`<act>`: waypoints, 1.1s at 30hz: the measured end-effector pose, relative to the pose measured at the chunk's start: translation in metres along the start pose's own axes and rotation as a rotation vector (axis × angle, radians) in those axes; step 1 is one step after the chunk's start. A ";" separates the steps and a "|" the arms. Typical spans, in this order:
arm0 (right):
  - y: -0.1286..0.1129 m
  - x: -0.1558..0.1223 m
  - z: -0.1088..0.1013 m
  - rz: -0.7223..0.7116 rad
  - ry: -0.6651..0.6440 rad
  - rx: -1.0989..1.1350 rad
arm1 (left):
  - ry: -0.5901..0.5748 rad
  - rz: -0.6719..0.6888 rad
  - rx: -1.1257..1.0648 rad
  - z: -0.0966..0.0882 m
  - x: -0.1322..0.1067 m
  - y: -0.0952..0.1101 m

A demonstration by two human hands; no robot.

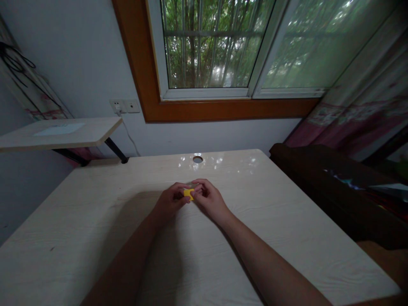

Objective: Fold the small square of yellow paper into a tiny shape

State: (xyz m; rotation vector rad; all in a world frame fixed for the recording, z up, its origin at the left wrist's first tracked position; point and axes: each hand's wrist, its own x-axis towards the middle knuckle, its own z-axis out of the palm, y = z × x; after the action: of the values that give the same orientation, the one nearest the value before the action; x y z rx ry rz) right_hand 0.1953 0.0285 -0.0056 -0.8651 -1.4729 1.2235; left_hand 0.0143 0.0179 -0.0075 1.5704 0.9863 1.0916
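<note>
The room is dim; daylight comes only from the far window (207, 46). It glares in small spots on the table (95, 238) near its far edge, and my left hand (168, 203) throws a soft shadow leftward. Lines bend at the edges; the right side is murky.

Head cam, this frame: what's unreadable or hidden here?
Small yellow piece: head view, mostly covered by fingers of left hand and right hand; shape unclear, too small.
Dark brown furniture: head view, cut by right edge, dim.
Pale wooden side shelf: head view, cut by left edge.
</note>
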 end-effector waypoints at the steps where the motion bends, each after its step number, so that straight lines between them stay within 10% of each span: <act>1: 0.000 0.000 0.000 0.001 -0.003 -0.002 | 0.005 0.000 0.008 0.000 0.000 0.000; 33: 0.008 0.001 0.000 0.024 -0.028 0.048 | 0.004 -0.010 -0.167 0.000 -0.002 0.006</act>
State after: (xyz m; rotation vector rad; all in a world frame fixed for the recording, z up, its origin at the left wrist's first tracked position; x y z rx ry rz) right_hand 0.1948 0.0311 -0.0131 -0.8384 -1.4531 1.2880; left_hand 0.0147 0.0145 -0.0021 1.4275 0.8812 1.1402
